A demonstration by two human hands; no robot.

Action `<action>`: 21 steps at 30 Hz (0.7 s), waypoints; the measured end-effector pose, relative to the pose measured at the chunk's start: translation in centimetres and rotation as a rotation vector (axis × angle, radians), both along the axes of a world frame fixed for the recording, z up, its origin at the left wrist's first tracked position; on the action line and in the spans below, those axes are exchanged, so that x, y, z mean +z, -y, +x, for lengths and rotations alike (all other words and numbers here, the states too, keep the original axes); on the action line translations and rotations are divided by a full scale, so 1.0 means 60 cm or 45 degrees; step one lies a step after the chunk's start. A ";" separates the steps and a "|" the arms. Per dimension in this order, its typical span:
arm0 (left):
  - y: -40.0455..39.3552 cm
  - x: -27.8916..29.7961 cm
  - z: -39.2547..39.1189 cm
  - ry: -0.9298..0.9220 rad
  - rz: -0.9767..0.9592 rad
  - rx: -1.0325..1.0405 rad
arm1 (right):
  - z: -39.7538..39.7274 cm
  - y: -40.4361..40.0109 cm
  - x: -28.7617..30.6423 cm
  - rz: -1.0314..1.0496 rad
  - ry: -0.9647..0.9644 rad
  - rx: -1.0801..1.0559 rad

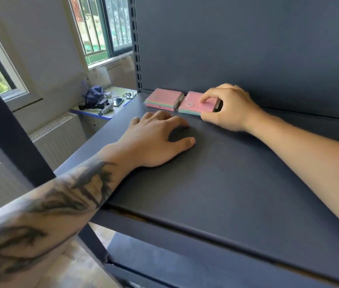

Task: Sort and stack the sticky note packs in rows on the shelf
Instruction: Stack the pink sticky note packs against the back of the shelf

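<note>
Two sticky note packs, pink on top with green and blue layers below, lie side by side at the back left of the dark blue shelf. The left pack sits near the shelf's upright post, touched by no hand. My right hand grips the right pack, with fingers curled over its top and far edge and the thumb at its front edge. My left hand rests palm down on the shelf just in front of the packs, fingers spread and holding nothing.
The shelf's back panel rises right behind the packs. A perforated upright post stands at the left. Beyond it a desk holds a phone, cables and a bag. A radiator and windows line the left wall.
</note>
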State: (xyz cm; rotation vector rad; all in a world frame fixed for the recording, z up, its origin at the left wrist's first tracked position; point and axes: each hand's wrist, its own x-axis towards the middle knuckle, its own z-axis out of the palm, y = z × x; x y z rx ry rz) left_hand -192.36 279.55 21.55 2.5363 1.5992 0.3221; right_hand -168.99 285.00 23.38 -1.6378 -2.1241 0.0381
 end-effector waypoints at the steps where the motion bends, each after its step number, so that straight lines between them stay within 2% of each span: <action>1: 0.000 0.000 0.000 0.001 0.008 0.000 | -0.001 -0.003 0.000 0.002 -0.007 0.011; 14: 0.001 -0.001 0.000 -0.008 0.023 0.007 | 0.003 -0.012 -0.029 -0.009 -0.143 0.021; 18: -0.004 -0.002 -0.001 -0.015 0.020 -0.011 | 0.003 -0.012 -0.031 -0.025 -0.106 0.001; 21: -0.002 -0.002 -0.002 -0.020 0.016 -0.003 | 0.005 -0.003 -0.025 -0.087 0.009 -0.013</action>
